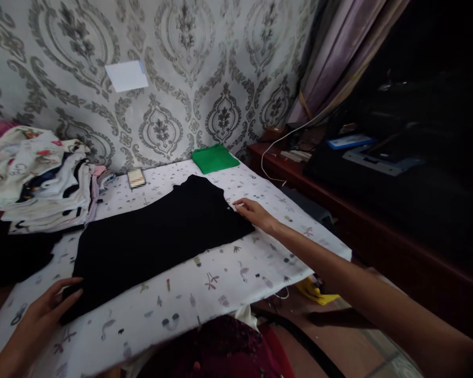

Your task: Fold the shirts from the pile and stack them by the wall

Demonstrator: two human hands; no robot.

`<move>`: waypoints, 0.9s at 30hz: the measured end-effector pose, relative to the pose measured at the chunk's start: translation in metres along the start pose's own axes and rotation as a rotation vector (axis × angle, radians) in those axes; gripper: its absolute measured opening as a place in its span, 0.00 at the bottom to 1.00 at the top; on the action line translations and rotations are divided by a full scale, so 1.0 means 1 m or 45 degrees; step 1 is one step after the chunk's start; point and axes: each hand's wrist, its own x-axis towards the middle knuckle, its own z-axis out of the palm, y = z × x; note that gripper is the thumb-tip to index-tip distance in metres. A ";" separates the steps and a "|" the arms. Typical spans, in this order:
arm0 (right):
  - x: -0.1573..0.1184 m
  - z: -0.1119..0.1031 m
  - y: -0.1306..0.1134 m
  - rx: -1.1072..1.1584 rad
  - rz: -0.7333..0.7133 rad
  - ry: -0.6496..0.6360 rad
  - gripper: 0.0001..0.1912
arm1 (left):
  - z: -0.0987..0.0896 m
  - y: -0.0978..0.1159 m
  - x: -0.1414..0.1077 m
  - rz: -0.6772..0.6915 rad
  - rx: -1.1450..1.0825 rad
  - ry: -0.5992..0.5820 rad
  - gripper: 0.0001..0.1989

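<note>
A black top [153, 233] lies spread on a white patterned cloth, its neck end toward the right and a tiny light label near the neckline. At the top's near left corner, my left hand [43, 310] has thumb and fingers closed on the hem, with black fabric between them. My right hand [256, 215] is at the neckline edge beside the label, fingertips drawn together on the fabric; the exact grip is small to see.
Folded clothes [47, 178] are piled at the left, beside a dark garment [16, 252]. A green folded cloth [215, 159] and a small blurred card [136, 178] lie by the wall. A dark red wooden cabinet [378, 231] and a white cable [262, 157] are on the right.
</note>
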 end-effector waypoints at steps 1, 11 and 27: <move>-0.007 -0.002 0.000 -0.026 -0.023 0.023 0.17 | 0.000 0.000 -0.001 -0.059 -0.063 -0.009 0.36; -0.054 0.018 -0.005 -0.338 -0.321 0.305 0.16 | 0.021 0.033 -0.020 0.026 -0.025 0.294 0.34; -0.079 0.002 -0.064 -0.344 -0.602 0.137 0.15 | 0.016 0.070 -0.035 0.473 0.538 0.308 0.23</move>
